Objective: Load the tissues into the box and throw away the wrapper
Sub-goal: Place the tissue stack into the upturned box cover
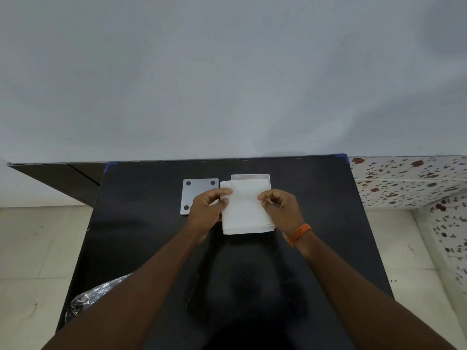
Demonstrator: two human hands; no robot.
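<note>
Black, matte surface (316,223) pushed against a pale grey wall (227,72), blue tape at both far corners. Pale tiled floor (30,248) on either side, flower-patterned tiles (409,183) along the right wall. White stack of tissues (246,210) held over the middle of the surface, tilted, far edge overlapping the open white box (250,177) just behind. Left hand (211,204) pinching the stack's left edge between thumb and fingers; right hand (280,207), orange thread on the wrist, pinching the right edge; both grips clenched on the tissues. Grey square lid (195,195) with dark round pads lying flat left of the box, partly hidden by the left hand. Crinkled clear plastic bag (96,296) at the surface's near left edge, half behind the left forearm.
</note>
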